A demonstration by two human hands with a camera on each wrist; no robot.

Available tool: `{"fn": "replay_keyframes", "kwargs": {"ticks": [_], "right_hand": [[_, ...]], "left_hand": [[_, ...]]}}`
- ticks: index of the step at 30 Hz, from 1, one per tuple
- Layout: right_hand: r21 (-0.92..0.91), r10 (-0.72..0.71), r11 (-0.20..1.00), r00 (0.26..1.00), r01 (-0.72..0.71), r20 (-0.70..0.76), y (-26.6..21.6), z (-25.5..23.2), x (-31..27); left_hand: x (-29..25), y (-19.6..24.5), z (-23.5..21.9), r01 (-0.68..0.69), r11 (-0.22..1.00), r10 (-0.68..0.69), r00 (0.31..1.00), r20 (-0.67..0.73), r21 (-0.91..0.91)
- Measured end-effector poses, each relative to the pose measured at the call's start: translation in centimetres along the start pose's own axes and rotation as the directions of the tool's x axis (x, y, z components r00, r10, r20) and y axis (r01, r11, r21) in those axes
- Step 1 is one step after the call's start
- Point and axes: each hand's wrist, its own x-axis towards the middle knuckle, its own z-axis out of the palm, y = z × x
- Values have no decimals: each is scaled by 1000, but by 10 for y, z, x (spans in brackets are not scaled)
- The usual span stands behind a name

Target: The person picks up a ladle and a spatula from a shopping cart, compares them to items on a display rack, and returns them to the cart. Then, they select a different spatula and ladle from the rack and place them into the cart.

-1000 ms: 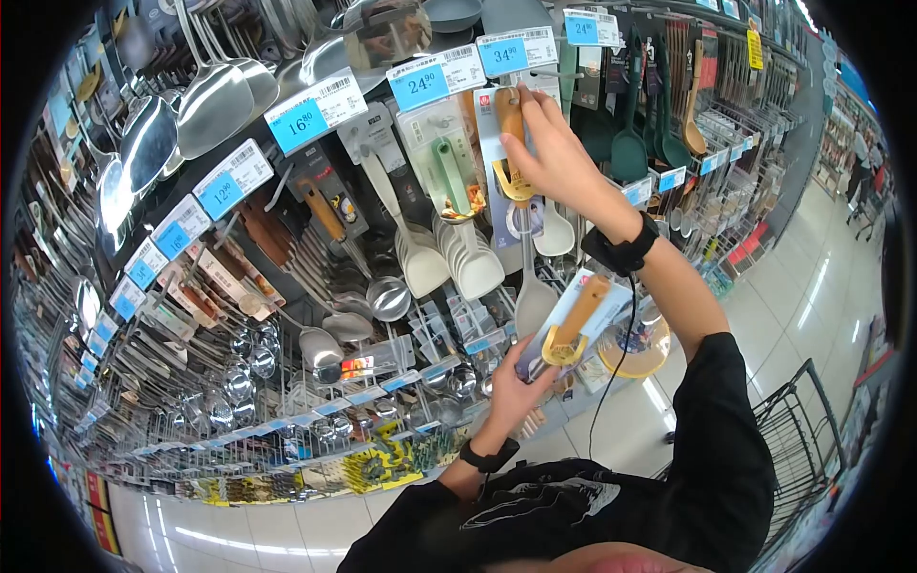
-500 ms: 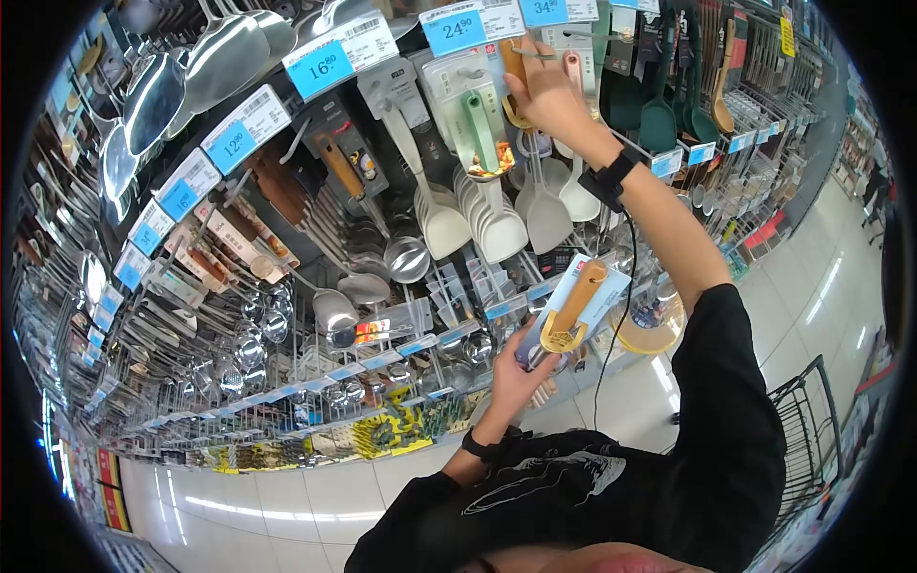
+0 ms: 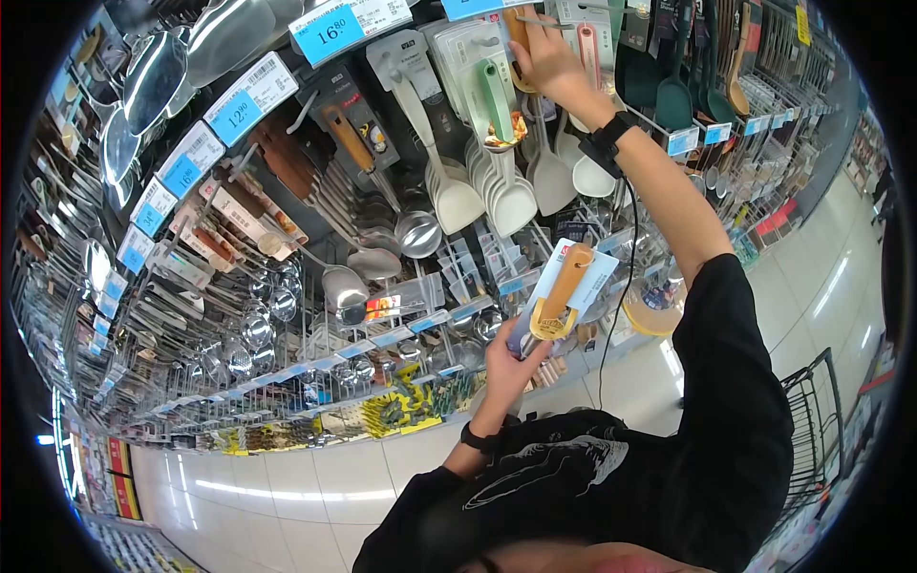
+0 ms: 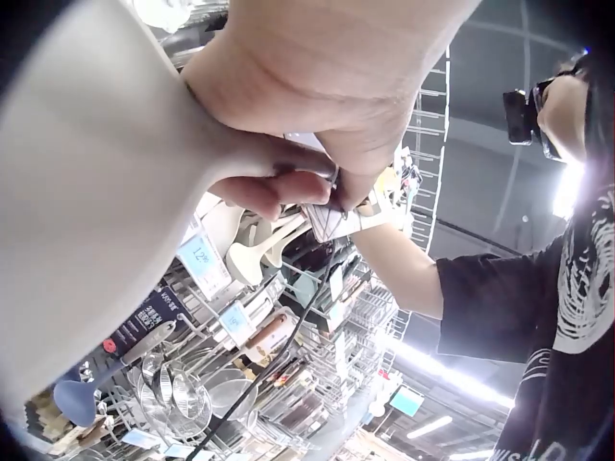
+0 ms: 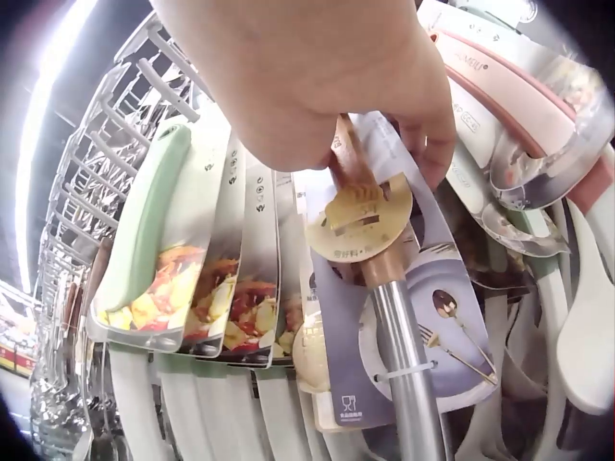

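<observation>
The left hand (image 3: 511,368) grips a carded utensil with a wooden handle (image 3: 570,277) and a yellow tag, held upright in front of the rack. In the left wrist view its fingers curl round the neck of a pale, wide-headed utensil (image 4: 96,192). Up at the rack, the right hand (image 3: 562,72) is on a second wooden-handled utensil of the same kind. The right wrist view shows that hand (image 5: 327,77) round the top of its handle, above a yellow tag (image 5: 363,219), a purple card (image 5: 351,317) and a metal shaft (image 5: 408,375).
Green-handled turners (image 3: 497,100) hang left of the right hand, a pink-handled one (image 3: 587,53) to its right. Ladles and spoons (image 3: 418,232) fill the hooks further left. A thin black cable (image 3: 621,296) hangs from the right wrist. A wire cart (image 3: 812,420) stands at the right.
The view has shifted, so the rack and right hand sit higher in the picture. The right hand stays at the wooden-handled utensil on the rack; the left hand still holds its utensil, now more upright.
</observation>
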Motion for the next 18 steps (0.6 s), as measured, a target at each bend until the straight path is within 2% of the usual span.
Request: {"fn": "replay_keyframes", "kwargs": {"ticks": [2, 6, 8, 12, 14, 15, 16, 18], "right_hand": [[-13, 153, 988, 967, -153, 202, -2, -4, 3], [7, 217, 975, 954, -223, 206, -12, -16, 2], [75, 27, 997, 999, -29, 28, -11, -20, -5], [111, 131, 984, 990, -136, 51, -5, -25, -32], [408, 255, 875, 964, -260, 67, -5, -32, -58], [544, 336, 746, 922, -385, 191, -21, -50, -68], [642, 387, 579, 862, -503, 326, -42, -73, -79], [701, 415, 283, 742, -655, 526, -73, -105, -106]], "left_hand": [[-2, 1, -1, 36, 996, -35, 999, 11, -78], [-4, 10, 1, 20, 996, -19, 1000, 10, -83], [-3, 18, 0, 142, 987, -140, 989, 42, -75], [1, 17, -2, 149, 982, -149, 989, 9, -114], [4, 15, -4, 126, 974, -133, 991, -27, -186], [8, 14, -4, 70, 978, -78, 996, -34, -195], [11, 18, -5, 75, 977, -84, 996, -35, -200], [18, 30, -5, 85, 949, -87, 996, 5, -302]]}}
